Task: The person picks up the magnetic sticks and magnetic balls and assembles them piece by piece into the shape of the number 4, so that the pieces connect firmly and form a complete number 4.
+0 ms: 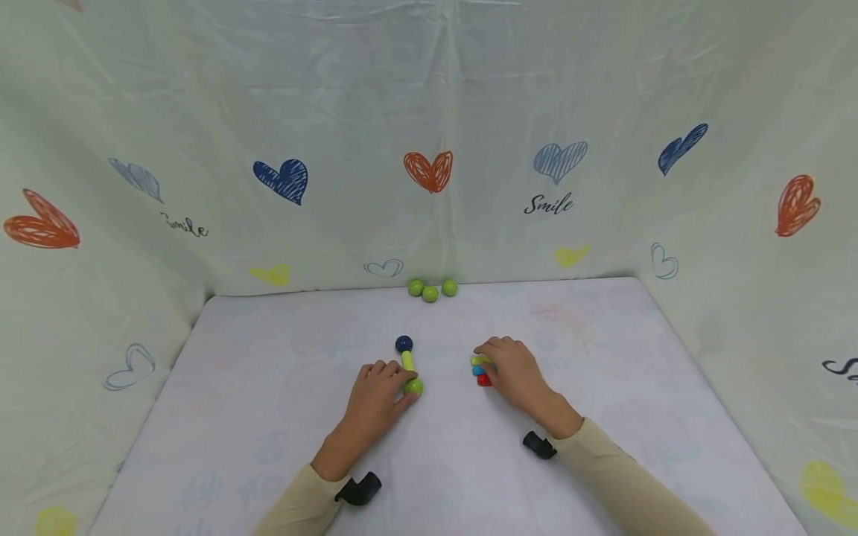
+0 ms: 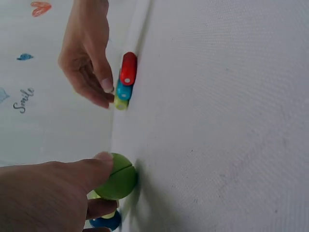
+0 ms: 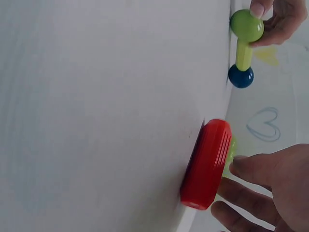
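Observation:
My left hand pinches a light green ball between thumb and fingers. The ball sits at the near end of a yellow-green rod, whose far end carries a dark blue ball. At three short rods lying side by side, my right hand has its thumb and fingers parted, fingertips right at the yellow-green rod. Nearer to me are the blue rod and the red rod, which largely hides the other two in the right wrist view.
Three green balls lie at the table's back edge, against a pale cloth printed with hearts. White covering spreads over the table. Black wrist mounts stick out from both sleeves.

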`<state>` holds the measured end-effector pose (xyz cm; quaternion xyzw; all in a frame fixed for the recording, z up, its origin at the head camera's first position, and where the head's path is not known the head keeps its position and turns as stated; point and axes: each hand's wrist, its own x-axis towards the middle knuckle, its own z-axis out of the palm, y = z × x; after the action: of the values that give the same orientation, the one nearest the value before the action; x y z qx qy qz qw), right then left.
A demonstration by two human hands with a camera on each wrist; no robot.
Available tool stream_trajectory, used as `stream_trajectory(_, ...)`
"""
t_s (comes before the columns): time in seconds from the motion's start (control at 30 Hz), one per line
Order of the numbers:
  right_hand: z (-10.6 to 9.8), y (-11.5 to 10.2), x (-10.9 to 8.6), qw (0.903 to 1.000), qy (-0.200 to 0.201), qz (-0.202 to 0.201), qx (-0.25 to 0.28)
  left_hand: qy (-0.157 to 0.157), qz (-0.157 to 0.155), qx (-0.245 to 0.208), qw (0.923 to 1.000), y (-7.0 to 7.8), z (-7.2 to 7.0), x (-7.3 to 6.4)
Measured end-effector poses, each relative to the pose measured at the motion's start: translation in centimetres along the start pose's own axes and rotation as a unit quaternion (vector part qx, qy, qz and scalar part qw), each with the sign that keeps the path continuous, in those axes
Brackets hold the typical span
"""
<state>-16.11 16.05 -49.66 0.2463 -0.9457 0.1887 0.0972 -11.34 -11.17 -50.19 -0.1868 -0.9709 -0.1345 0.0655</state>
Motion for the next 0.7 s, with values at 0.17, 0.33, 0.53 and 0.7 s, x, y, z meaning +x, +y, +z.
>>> stream_trajectory(0.17, 0.0, 0.7, 0.5, 0.9993, -0.032, 0.017, -0.005, -0.015, -0.001, 0.018, 0.9997, 0.2, -0.4, 0.0)
stream_trajectory(0.33, -0.2, 1.0, 1.0, 0.9978, -0.061, 0.025, -0.007, -0.019, 0.001, 0.026, 0.9995, 0.3, -0.6, 0.0)
stream_trajectory(0.53, -0.5, 1.2, 1.8, 0.9966, -0.08, 0.019, -0.001, -0.014, -0.002, 0.019, 0.9997, 0.5, -0.5, 0.0)
stream_trajectory(0.7, -0.4, 1.7, 2.3, 0.996, -0.09, -0.001, 0.005, -0.016, -0.005, 0.02, 0.9997, 0.6, -0.5, 0.1)
